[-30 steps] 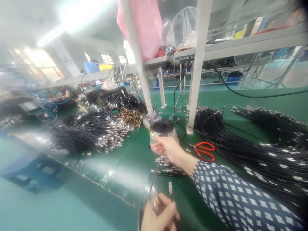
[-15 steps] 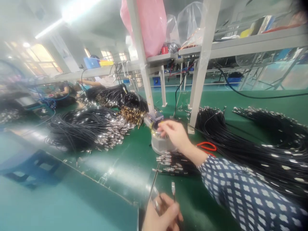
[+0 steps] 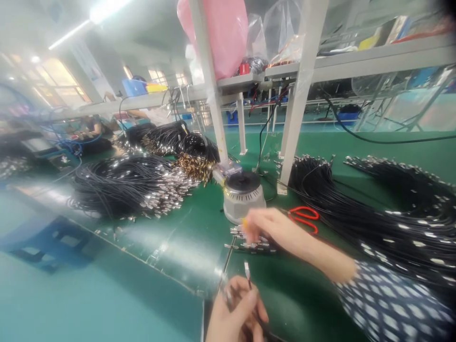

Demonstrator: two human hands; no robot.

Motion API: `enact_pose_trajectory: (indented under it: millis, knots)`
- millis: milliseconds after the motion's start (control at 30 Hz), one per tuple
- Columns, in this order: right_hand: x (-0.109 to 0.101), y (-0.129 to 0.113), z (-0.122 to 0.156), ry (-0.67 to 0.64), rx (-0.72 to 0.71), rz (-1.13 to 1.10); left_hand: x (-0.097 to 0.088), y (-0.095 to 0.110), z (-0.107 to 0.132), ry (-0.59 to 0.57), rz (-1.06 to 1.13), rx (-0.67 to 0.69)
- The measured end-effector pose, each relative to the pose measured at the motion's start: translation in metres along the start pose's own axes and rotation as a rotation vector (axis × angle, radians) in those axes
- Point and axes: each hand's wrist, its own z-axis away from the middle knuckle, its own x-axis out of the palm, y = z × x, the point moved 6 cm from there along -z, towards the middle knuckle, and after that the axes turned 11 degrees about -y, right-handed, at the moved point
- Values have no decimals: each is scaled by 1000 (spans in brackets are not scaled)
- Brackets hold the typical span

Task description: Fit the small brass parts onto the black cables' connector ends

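Leaving the grey pot (image 3: 244,197), the right hand (image 3: 265,227) has dropped onto the loose cable ends (image 3: 249,245) on the worktop (image 3: 199,211) just before it, its grip too blurred to tell, while the left hand (image 3: 233,316) pinches one cable tip (image 3: 247,270) upright.

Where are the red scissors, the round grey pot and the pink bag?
red scissors (image 3: 302,219): head view, on the handle loops.
round grey pot (image 3: 244,202): head view, on its side wall.
pink bag (image 3: 228,38): head view, on its middle.
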Motion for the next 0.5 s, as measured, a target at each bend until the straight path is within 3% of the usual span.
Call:
enact_pose_trajectory:
  millis: [67, 167, 267, 500]
  knots:
    - [21, 10, 27, -159, 65, -90, 3, 1, 2, -5, 4, 4]
    - [36, 24, 59, -270, 233, -231, 8, 6, 5, 32, -52, 11]
    - [35, 22, 71, -291, 304, -105, 14, 12, 7, 61, -131, 22]
    - [28, 0, 71, -266, 279, 161, 20, 18, 9, 42, -262, -27]
